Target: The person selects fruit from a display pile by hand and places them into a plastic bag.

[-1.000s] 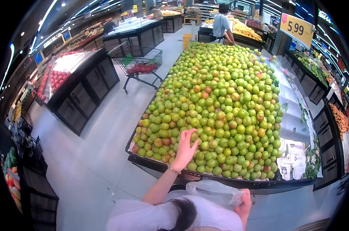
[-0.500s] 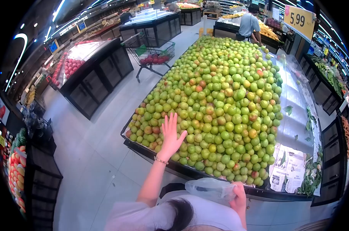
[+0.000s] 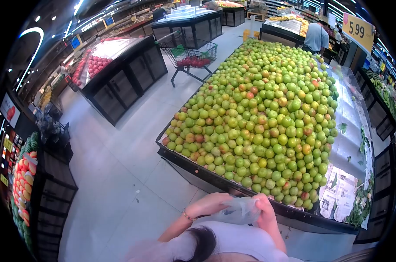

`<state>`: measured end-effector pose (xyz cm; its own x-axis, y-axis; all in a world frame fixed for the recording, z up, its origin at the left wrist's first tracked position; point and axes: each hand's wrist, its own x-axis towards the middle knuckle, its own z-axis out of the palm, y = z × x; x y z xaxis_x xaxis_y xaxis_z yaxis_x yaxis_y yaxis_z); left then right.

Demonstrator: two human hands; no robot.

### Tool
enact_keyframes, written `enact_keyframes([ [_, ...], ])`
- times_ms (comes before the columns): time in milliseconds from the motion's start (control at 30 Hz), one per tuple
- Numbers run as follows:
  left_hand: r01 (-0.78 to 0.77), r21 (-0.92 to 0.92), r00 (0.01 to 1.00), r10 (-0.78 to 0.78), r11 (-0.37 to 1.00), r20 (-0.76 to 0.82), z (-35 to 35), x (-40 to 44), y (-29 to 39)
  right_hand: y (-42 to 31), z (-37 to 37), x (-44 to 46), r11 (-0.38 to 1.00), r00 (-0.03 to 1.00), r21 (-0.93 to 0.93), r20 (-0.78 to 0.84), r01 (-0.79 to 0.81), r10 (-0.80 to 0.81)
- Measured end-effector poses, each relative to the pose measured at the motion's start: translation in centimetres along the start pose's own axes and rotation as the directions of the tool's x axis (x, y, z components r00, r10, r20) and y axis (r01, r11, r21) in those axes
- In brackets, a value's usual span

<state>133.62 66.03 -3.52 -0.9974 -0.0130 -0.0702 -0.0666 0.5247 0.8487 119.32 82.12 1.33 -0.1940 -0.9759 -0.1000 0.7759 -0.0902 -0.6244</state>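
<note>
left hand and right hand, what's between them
A see-through plastic bag spans the gap between the left hand and the right hand, as the head view shows.

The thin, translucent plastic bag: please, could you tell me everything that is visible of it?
The thin, translucent, whitish plastic bag looks soft and wrinkled. It spreads between the bare left hand, at its left end, and the bare right hand, which grips its right end. It sits between the white top and the black-edged fruit stand. Any contents are unclear.
</note>
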Motion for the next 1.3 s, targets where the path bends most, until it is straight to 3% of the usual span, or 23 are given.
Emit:
enact_keyframes([
  [67, 0.066, -0.192, 0.998, -0.069, 0.979, -0.009, -2.6, -2.6, 1.0, 1.4, 0.3, 1.5, 0.998, 0.998, 0.026, 0.006, 0.065, -0.065],
  [100, 0.057, -0.213, 0.996, -0.069, 0.975, -0.049, -3.8, -4.3, 0.7, 1.6, 1.3, 2.1, 0.994, 0.994, -0.031, -0.026, 0.109, -0.11],
  [200, 0.171, -0.29, 0.969, -0.214, 0.942, -0.121, -6.5, -8.7, -1.1, 3.3, 2.1, 4.0, 0.985, 0.986, 0.05, -0.024, 0.164, -0.163],
  [233, 0.144, -0.325, 0.962, -0.209, 0.935, -0.176, -7.4, -10.0, -1.4, 3.7, 2.3, 4.5, 0.987, 0.987, -0.018, 0.031, 0.157, -0.157],
  [333, 0.053, -0.44, 0.916, -0.219, 0.897, -0.336, -9.2, -13.1, -2.0, 5.6, 4.6, 6.0, 0.973, 0.983, -0.175, -0.079, 0.149, -0.165],
  [367, 0.023, -0.49, 0.89, -0.241, 0.872, -0.387, -9.5, -13.7, -2.4, 6.2, 4.9, 6.5, 0.973, 0.984, -0.159, -0.038, 0.164, -0.172],
  [467, -0.038, -0.635, 0.796, -0.361, 0.772, -0.486, -9.8, -15.1, -3.1, 7.7, 6.8, 8.2, 0.954, 0.977, -0.259, -0.11, 0.149, -0.182],
  [500, -0.049, -0.68, 0.761, -0.414, 0.731, -0.5, -9.9, -15.3, -3.1, 8.1, 5.6, 8.3, 0.933, 0.988, -0.351, -0.099, 0.076, -0.118],
  [600, -0.134, -0.819, 0.386, -0.732, 0.558, -0.561, -9.5, -14.8, -0.6, 8.9, 7.2, 9.4, 0.833, 0.949, -0.551, -0.28, -0.038, -0.142],
  [700, -0.265, -0.769, 0.515, -0.589, 0.581, -0.623, -10.0, -16.5, -1.2, 8.7, 7.1, 10.2, 0.777, 0.981, -0.63, -0.142, 0.011, -0.129],
  [800, -0.345, -0.775, 0.375, -0.679, 0.53, -0.631, -10.5, -16.3, -0.1, 7.6, 6.2, 11.3, 0.779, 0.98, -0.625, -0.131, 0.037, -0.152],
  [867, -0.441, -0.77, 0.461, -0.62, 0.461, -0.635, -10.4, -17.2, -1.8, 6.0, 4.5, 12.7, 0.566, 0.913, -0.818, -0.146, 0.105, -0.38],
  [933, -0.508, -0.749, 0.498, -0.565, 0.425, -0.658, -10.4, -17.6, -2.3, 4.0, 2.9, 14.4, 0.088, 0.752, -0.996, -0.035, 0.03, -0.658],
  [1000, -0.557, -0.714, 0.491, -0.525, 0.424, -0.695, -10.4, -17.4, -1.7, 1.8, 1.8, 15.6, -0.081, 0.691, -0.992, -0.006, -0.094, -0.722],
  [1100, -0.505, -0.6, 0.499, -0.357, 0.621, -0.79, -10.8, -17.5, -0.5, -0.7, -1.7, 17.9, -0.412, 0.572, -0.891, 0.24, -0.19, -0.784],
  [1200, -0.364, -0.609, 0.416, -0.462, 0.705, -0.783, -11.1, -17.4, 0.2, -3.3, -3.8, 19.8, -0.414, 0.457, -0.825, 0.219, -0.386, -0.862],
  [1300, -0.47, -0.613, 0.412, -0.456, 0.635, -0.789, -11.1, -17.2, 0.3, -5.9, -6.2, 21.6, -0.477, 0.442, -0.746, 0.272, -0.464, -0.855],
])
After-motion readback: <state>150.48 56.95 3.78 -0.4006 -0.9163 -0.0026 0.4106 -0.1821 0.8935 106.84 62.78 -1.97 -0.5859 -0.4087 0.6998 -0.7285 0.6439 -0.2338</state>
